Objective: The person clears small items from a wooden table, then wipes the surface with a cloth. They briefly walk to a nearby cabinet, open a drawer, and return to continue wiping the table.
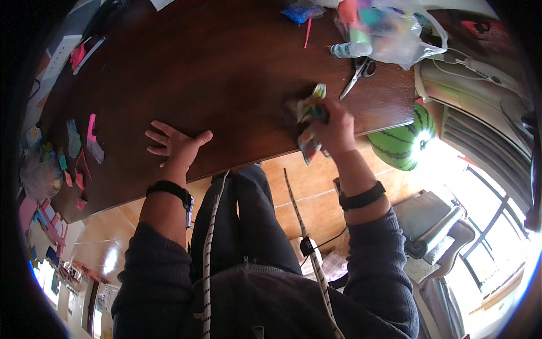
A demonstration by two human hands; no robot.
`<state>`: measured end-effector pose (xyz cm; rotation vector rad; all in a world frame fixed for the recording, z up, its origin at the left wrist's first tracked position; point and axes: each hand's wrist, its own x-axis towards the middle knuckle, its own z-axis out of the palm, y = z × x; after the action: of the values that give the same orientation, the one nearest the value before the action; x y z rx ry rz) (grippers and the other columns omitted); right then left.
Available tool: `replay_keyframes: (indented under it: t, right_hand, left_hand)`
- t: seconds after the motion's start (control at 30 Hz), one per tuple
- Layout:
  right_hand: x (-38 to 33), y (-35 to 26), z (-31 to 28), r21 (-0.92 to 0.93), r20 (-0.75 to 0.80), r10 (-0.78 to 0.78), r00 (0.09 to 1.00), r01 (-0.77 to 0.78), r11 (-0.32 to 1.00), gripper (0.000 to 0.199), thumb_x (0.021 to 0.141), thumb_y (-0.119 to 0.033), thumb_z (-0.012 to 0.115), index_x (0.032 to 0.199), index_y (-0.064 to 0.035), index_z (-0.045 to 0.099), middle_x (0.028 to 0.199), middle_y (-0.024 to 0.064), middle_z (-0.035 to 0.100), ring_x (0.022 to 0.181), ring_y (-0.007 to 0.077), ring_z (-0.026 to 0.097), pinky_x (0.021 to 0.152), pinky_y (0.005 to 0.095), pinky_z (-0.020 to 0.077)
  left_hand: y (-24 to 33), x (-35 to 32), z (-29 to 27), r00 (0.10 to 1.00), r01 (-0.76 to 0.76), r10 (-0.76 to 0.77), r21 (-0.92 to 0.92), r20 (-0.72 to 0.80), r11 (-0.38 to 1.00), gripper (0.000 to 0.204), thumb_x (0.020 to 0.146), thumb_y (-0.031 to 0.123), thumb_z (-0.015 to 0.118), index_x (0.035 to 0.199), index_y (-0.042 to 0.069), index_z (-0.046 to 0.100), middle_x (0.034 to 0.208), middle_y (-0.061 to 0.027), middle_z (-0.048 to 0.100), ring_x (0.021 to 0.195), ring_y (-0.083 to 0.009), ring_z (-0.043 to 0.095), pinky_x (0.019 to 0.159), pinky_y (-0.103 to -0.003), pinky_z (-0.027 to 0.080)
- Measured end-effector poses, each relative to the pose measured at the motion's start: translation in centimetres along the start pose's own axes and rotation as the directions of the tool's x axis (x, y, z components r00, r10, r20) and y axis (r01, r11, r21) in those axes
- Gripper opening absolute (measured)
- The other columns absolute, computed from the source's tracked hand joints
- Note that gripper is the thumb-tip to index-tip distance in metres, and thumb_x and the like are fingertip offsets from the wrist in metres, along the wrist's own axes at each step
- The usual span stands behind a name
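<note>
One colourful paper bundle (309,116) gripped in right hand (334,129), left hand (175,144) well apart

colourful bundle (309,116): blurred, kind unclear | right hand (336,127): fingers hidden | plastic bag (389,31): top cut off

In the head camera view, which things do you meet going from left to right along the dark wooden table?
Pink paper strip → left hand, flat on the table → right hand holding colourful folded paper → scissors → striped green watermelon ball.
</note>
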<state>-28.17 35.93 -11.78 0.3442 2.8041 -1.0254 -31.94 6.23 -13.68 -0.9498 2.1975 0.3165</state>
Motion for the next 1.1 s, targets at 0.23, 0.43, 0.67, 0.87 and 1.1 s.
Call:
replay_keyframes:
  t: [0.23, 0.43, 0.67, 0.87, 1.1]
  right_hand:
    - [3.4, 0.3, 2.4, -0.250, -0.153, -0.003, 0.988, -0.036, 0.968, 0.057, 0.072, -0.014, 0.059, 0.123, 0.0014, 0.041, 0.128, 0.0254, 0.034, 0.119, 0.0419, 0.034, 0.099, 0.0425, 0.0322]
    - [2.2, -1.5, 4.5, -0.497, -0.234, -0.009, 0.972, -0.112, 0.861, 0.073, 0.076, -0.036, 0.057, 0.127, 0.0091, 0.032, 0.136, 0.0283, 0.024, 0.128, 0.0446, 0.019, 0.104, 0.0483, 0.0212]
    - [0.7, -0.6, 4.7, -0.429, -0.113, -0.030, 0.993, -0.022, 0.903, 0.054, 0.080, -0.014, 0.045, 0.128, 0.0086, 0.032, 0.138, 0.0275, 0.020, 0.128, 0.0412, 0.023, 0.104, 0.0464, 0.0226]
    - [3.0, 0.9, 6.6, -0.224, -0.403, 0.123, 0.907, -0.228, 0.947, 0.052, 0.081, -0.005, 0.038, 0.130, 0.0100, 0.027, 0.138, 0.0296, 0.018, 0.129, 0.0422, 0.020, 0.107, 0.0425, 0.0201]
    - [4.7, 0.4, 6.9, -0.219, -0.446, 0.293, 0.845, -0.421, 0.880, 0.051, 0.080, -0.010, 0.040, 0.127, 0.0068, 0.032, 0.137, 0.0275, 0.022, 0.128, 0.0414, 0.021, 0.107, 0.0434, 0.0181]
  left_hand:
    - [0.1, 0.3, -0.1, 1.000, 0.003, -0.003, 0.018, 0.000, 1.000, 0.133, 0.055, 0.045, 0.081, 0.137, 0.016, -0.019, 0.143, -0.0134, -0.023, 0.130, -0.0452, -0.016, 0.098, -0.067, 0.010]
    - [0.2, 0.3, -0.1, 1.000, 0.020, -0.021, 0.019, 0.013, 1.000, 0.134, 0.055, 0.044, 0.081, 0.136, 0.017, -0.021, 0.143, -0.0125, -0.025, 0.130, -0.0444, -0.017, 0.099, -0.067, 0.009]
    - [0.1, 0.2, -0.5, 0.998, 0.018, -0.016, -0.031, 0.062, 0.999, 0.134, 0.055, 0.043, 0.082, 0.135, 0.018, -0.023, 0.143, -0.0119, -0.026, 0.130, -0.0435, -0.019, 0.098, -0.068, 0.006]
    - [0.4, -0.1, -0.8, 0.997, 0.027, -0.025, -0.018, 0.075, 0.999, 0.134, 0.055, 0.043, 0.081, 0.135, 0.018, -0.023, 0.142, -0.0126, -0.026, 0.129, -0.0444, -0.019, 0.098, -0.068, 0.007]
    - [0.2, 0.2, -0.4, 0.999, 0.031, -0.031, 0.004, 0.043, 1.000, 0.134, 0.055, 0.043, 0.082, 0.136, 0.017, -0.021, 0.143, -0.0133, -0.025, 0.129, -0.0456, -0.018, 0.098, -0.068, 0.010]
